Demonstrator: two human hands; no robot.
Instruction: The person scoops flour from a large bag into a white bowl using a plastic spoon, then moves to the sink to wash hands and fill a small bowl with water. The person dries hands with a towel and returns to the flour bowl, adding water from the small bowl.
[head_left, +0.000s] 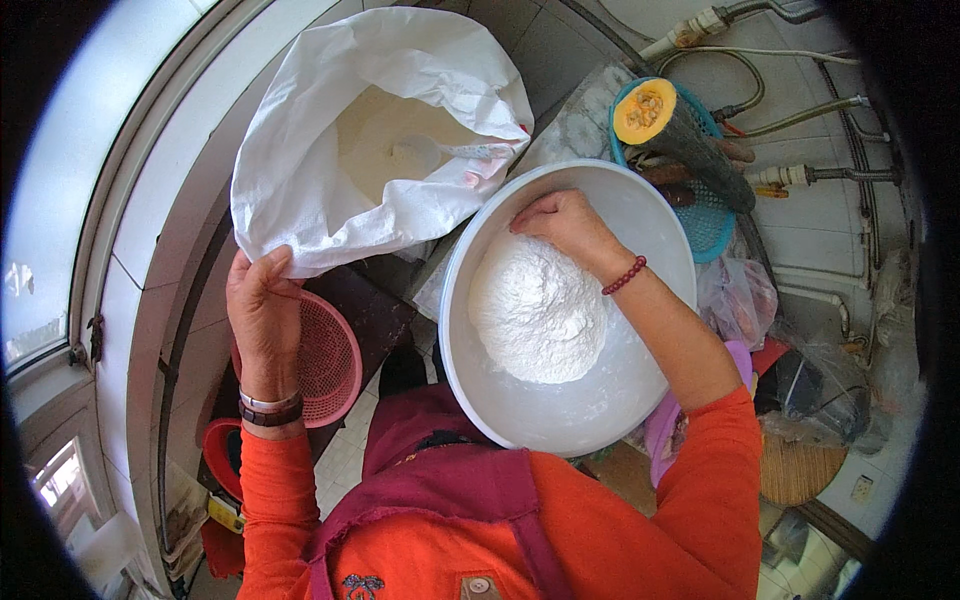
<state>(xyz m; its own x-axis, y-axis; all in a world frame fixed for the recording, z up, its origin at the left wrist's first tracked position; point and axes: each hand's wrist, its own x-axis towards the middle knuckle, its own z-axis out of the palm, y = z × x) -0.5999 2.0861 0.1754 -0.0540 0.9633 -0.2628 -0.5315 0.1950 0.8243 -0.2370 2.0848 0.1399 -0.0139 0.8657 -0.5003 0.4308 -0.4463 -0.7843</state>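
Note:
My left hand (262, 300) pinches the near rim of a white woven sack (285, 172), which gapes wide. Pale flour-like powder (367, 142) lies inside it, with a whitish scoop (420, 154) resting partly in the powder. To the right, a large white basin (622, 405) holds a heap of white flour (540, 315). Over the heap's far edge, inside the basin, is my right hand (559, 221) with its fingers curled inward. Those fingertips are hidden, so whether they hold anything does not show.
A pink perforated basket (330, 360) sits below the sack. Behind the basin, a blue-green basket (705, 225) holds a cut pumpkin (675, 135). Hoses and pipes (787, 176) run along the right wall. A purple basin (664, 442) and a round woven mat (802, 469) lie at right.

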